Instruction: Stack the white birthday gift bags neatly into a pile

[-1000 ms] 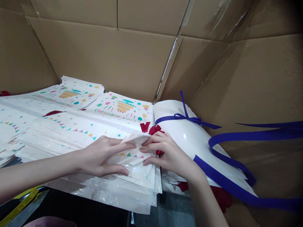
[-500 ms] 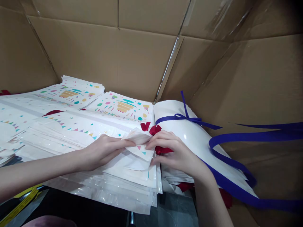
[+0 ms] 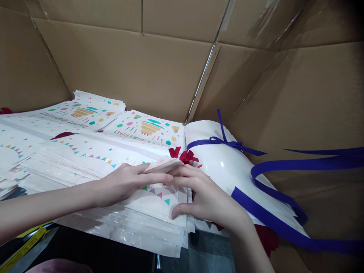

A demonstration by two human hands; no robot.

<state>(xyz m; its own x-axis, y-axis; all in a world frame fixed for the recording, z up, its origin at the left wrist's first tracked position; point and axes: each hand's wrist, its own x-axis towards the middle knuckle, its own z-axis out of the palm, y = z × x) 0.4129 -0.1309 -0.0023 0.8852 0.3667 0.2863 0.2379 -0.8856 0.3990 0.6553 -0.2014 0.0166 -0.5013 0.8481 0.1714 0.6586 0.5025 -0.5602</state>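
Thin white party bags (image 3: 105, 146) with coloured bunting prints and clear plastic edges lie piled in front of me. At the pile's right end, a layered edge (image 3: 163, 165) is folded up. My left hand (image 3: 131, 182) grips this fold, its index finger stretched along the front. My right hand (image 3: 201, 191) meets it there, fingers against the fold beside my left fingertip. The right thumb is spread apart below, over the top bag. A red ribbon bow (image 3: 187, 156) shows just behind the right fingers. Part of the fold is hidden by my fingers.
A white glossy bundle (image 3: 227, 163) tied with a blue ribbon bow (image 3: 226, 141) lies to the right. A long blue ribbon (image 3: 284, 165) curls there. Birthday-printed bags (image 3: 149, 129) lie farther back. Cardboard walls (image 3: 127, 64) stand behind and at right.
My right hand has shifted slightly; its thumb has spread lower and its fingers now lie closer to my left fingertip. The folded edge stands up more, showing more bunting below.
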